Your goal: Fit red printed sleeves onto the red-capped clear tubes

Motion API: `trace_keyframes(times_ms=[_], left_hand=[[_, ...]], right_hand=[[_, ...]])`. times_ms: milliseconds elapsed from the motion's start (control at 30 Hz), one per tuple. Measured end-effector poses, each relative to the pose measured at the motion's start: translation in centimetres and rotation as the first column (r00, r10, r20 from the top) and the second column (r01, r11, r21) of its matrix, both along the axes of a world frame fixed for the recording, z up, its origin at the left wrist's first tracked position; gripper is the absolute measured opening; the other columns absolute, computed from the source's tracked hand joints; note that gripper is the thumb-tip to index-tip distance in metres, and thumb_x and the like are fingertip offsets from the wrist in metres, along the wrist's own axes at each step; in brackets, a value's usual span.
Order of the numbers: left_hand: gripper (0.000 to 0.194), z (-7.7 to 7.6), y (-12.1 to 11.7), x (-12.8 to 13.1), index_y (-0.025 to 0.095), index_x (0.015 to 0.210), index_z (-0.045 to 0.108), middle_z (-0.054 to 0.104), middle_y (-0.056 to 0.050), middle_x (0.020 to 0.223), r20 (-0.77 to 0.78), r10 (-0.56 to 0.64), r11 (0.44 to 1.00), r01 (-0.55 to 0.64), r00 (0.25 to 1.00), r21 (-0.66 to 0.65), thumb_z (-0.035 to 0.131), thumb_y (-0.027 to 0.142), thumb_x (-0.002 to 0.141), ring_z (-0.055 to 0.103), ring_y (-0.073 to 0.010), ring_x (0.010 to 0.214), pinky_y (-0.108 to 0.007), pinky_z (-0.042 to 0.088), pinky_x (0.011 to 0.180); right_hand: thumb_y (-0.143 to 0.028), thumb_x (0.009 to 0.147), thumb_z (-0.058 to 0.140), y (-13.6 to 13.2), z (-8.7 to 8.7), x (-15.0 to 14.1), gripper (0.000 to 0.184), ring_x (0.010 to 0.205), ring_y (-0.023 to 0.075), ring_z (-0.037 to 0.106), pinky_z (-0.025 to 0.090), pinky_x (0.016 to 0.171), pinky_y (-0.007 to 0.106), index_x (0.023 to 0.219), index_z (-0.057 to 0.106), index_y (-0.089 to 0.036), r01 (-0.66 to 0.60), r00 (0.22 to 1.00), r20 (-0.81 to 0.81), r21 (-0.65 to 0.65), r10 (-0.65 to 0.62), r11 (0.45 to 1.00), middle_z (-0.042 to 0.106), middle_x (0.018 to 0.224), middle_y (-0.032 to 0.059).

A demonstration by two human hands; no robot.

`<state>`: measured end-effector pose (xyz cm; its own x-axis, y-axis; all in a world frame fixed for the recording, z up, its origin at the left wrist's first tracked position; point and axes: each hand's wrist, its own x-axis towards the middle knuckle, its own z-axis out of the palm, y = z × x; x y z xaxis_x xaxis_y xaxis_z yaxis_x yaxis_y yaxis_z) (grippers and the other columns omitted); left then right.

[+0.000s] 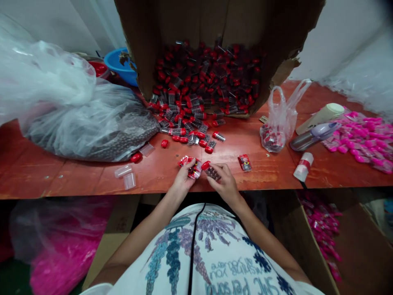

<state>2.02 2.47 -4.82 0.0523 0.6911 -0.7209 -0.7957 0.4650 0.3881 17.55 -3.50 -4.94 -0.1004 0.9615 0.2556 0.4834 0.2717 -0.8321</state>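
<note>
My left hand (pixel 183 175) is closed on a bunch of shiny red printed wrappers (pixel 194 167) near the table's front edge. Close beside it, my right hand (pixel 225 182) grips a small clear container (pixel 212 173) with a red cap, dark beads showing inside. The container's capped end points toward the wrappers; whether they touch I cannot tell. Right of my hands lies a red printed packet (pixel 245 162) on the table. Beyond my hands, a heap of red-capped containers (pixel 196 110) spills out of a cardboard box (pixel 147 53) tipped on its side.
At left sits a large plastic bag (pixel 101 123) of dark beads, with clear empty containers (pixel 129 180) before it. To the right are a tied clear bag (pixel 273 135), a bottle (pixel 319 116), a tape roll (pixel 303 166) and pink items (pixel 365 139). Cardboard boxes (pixel 294 233) stand below the table edge.
</note>
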Motion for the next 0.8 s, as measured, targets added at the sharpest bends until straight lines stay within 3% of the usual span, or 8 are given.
trace_keyframes(times_ms=[133, 267, 400, 567, 800], left_hand=[[0.014, 0.2, -0.1, 0.9, 0.013, 0.065, 0.061, 0.066, -0.003, 0.063, 0.036, -0.025, 0.999, 0.024, 0.999, 0.031, 0.061, 0.003, 0.076, 0.063, -0.0118, 0.058, -0.023, 0.055, 0.062], [0.012, 0.4, -0.5, 1.3, 0.012, 0.065, 0.06, 0.064, -0.001, 0.059, -0.016, 0.011, 0.995, -0.009, 1.0, 0.102, 0.066, 0.003, 0.07, 0.06, -0.0105, 0.052, -0.022, 0.051, 0.056], [0.017, 0.6, -1.2, 1.3, 0.011, 0.069, 0.063, 0.065, 0.0, 0.063, -0.114, 0.074, 0.972, -0.046, 0.991, 0.232, 0.076, 0.008, 0.059, 0.061, -0.011, 0.055, -0.023, 0.05, 0.059], [0.028, 0.7, -2.0, 1.2, 0.01, 0.07, 0.065, 0.068, -0.002, 0.066, -0.259, -0.008, 0.944, 0.093, 0.966, 0.318, 0.083, 0.013, 0.049, 0.062, -0.0126, 0.058, -0.024, 0.05, 0.06], [0.026, 1.1, -2.5, 1.1, 0.011, 0.071, 0.067, 0.068, -0.001, 0.067, -0.355, -0.062, 0.894, 0.21, 0.933, 0.396, 0.083, 0.016, 0.051, 0.062, -0.0119, 0.059, -0.024, 0.05, 0.062]], right_hand=[[-0.018, 0.085, 0.052, -0.2, 0.2, -0.4, 0.048, 0.106, 0.0234, 0.051, 0.044, 0.094, 0.039, 0.131, 0.049, -0.03, -0.004, 0.987, 0.157, 0.135, -0.017, 0.991, 0.051, 0.113, 0.0092], [-0.016, 0.086, 0.051, -0.1, -0.5, -0.4, 0.047, 0.102, 0.0234, 0.052, 0.046, 0.09, 0.04, 0.131, 0.05, -0.029, -0.08, 0.97, 0.242, 0.171, 0.037, 0.982, 0.054, 0.113, 0.01], [-0.019, 0.084, 0.057, -0.3, -0.7, -0.6, 0.046, 0.102, 0.0217, 0.054, 0.047, 0.089, 0.038, 0.129, 0.05, -0.027, -0.019, 0.994, 0.112, 0.142, 0.004, 0.99, 0.057, 0.11, 0.0076], [-0.02, 0.084, 0.059, -0.2, -0.5, -0.2, 0.043, 0.105, 0.0214, 0.054, 0.045, 0.092, 0.038, 0.126, 0.052, -0.026, 0.026, 0.998, 0.059, 0.155, -0.036, 0.988, 0.06, 0.113, 0.0067], [-0.017, 0.084, 0.058, -0.2, -0.4, 0.2, 0.041, 0.106, 0.0207, 0.054, 0.045, 0.094, 0.038, 0.123, 0.056, -0.028, -0.004, 1.0, 0.029, 0.138, 0.0, 0.99, 0.059, 0.112, 0.0057]])
